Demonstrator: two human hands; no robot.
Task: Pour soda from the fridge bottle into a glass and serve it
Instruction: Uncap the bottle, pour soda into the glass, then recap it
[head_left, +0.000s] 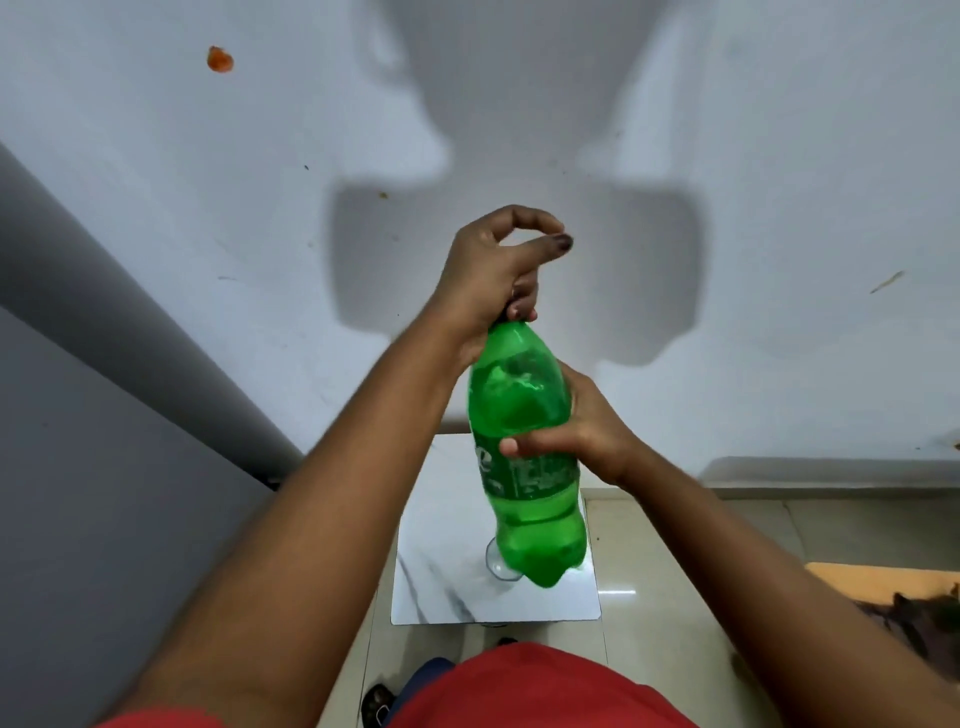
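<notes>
A green plastic soda bottle is held upright in the air in front of me, above a small white marble-look table. My right hand wraps around the bottle's middle at the label. My left hand is closed over the bottle's top, hiding the cap, with thumb and forefinger curled above it. A clear glass stands on the table, mostly hidden behind the bottle's base.
A white wall with an orange stain fills the view ahead. A grey panel runs down the left. Beige floor tiles lie around the table, and an orange mat lies at the right.
</notes>
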